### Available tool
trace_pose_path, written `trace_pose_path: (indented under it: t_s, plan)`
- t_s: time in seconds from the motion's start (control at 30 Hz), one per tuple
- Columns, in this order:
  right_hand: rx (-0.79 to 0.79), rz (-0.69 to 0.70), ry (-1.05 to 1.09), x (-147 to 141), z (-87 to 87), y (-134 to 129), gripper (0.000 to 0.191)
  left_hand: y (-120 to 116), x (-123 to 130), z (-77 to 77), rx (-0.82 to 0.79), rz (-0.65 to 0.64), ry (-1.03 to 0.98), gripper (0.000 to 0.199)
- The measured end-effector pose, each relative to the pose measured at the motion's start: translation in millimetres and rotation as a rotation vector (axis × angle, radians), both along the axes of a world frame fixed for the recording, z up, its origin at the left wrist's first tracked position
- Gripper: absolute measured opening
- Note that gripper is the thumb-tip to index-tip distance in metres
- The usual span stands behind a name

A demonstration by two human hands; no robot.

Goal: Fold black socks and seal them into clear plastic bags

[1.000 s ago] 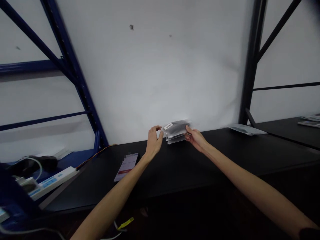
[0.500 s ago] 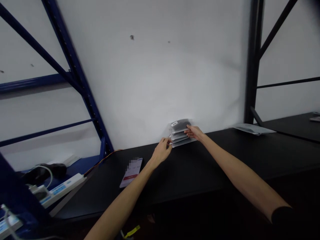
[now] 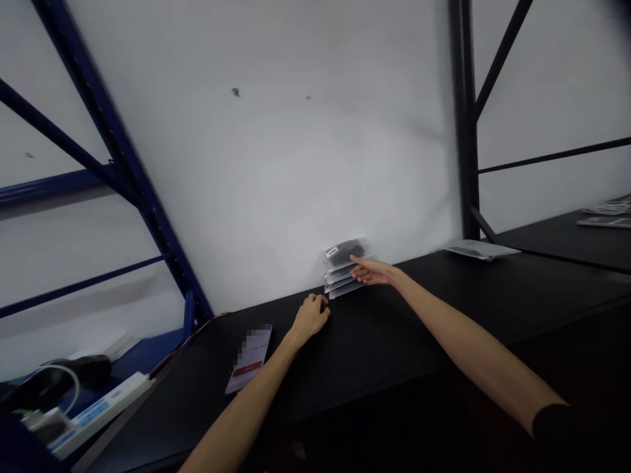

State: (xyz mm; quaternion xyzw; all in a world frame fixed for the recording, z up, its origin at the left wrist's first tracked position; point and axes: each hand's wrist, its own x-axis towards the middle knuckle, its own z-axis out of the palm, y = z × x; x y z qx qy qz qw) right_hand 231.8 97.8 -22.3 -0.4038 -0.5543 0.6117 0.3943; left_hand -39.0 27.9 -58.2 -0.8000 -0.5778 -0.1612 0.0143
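Blue steel shelving rises at the far left, behind and to the left of the black tabletop. Below the shelving, off the tabletop's left end, lie a white power strip and a dark object with a pale cable looped around it, and an orange-and-dark wire runs up to the tabletop's back corner. On the tabletop's left part lies a smartphone, its white screen showing a red bar, its other details blurred out. Just right of the smartphone, the left hand rests on the tabletop with its fingers loosely curled, knuckles up, gripping nothing and sitting just beside the lower corner of the stack. That fanned stack of dark packets in clear sleeves, the top one with a white label, stands tilted at the tabletop's back edge against the white wall. The right hand is open, fingers stretched out, with its fingertips at the stack's right side, not clasping it. Farther right on the tabletop lies a flat pale packet near a black steel upright, and beyond the tabletop's right end are more flat packets.
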Motion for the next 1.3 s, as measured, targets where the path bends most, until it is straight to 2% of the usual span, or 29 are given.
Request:
trace_pose_path:
  t_s: [0.07, 0.17, 0.27, 0.37, 0.47, 0.57, 0.7, 0.87, 0.97, 1.3]
  plan:
    - [0.129, 0.091, -0.156, -3, -7.6, -11, 0.055, 2, 1, -8.1, 0.012, 0.014, 0.048, 0.042]
    - [0.473, 0.148, -0.419, -10, -25.2, -32, 0.038, 3, 3, -17.2, 0.008, 0.042, 0.065, 0.052]
    - [0.811, 0.020, -0.708, -14, -43.2, -51, 0.019, 3, 5, -20.0, -0.024, 0.088, 0.055, 0.060]
    - [0.961, -0.182, -0.920, -18, -55.4, -65, 0.018, 4, 8, -19.7, -0.056, 0.154, 0.050, 0.066]
    - [0.912, -0.322, -1.076, -22, -62.1, -71, 0.028, 5, 11, -20.3, -0.071, 0.206, 0.056, 0.068]
    - [0.833, -0.354, -1.141, -21, -65.8, -74, 0.037, 10, 15, -21.1, -0.091, 0.246, 0.058, 0.068]
    - [0.815, -0.290, -1.143, -16, -66.5, -75, 0.041, 16, 18, -18.6, -0.115, 0.298, 0.067, 0.068]
    - [0.764, -0.237, -1.145, -12, -60.5, -74, 0.042, 14, 12, -10.7, -0.191, 0.221, 0.113, 0.069]
    - [0.744, -0.203, -1.168, -11, -57.6, -73, 0.044, 10, 12, -7.9, -0.247, 0.226, 0.124, 0.070]
    - [0.579, -0.071, -1.182, -17, -56.9, -87, 0.079, 0, 26, -17.2, -0.238, 0.302, 0.059, 0.075]
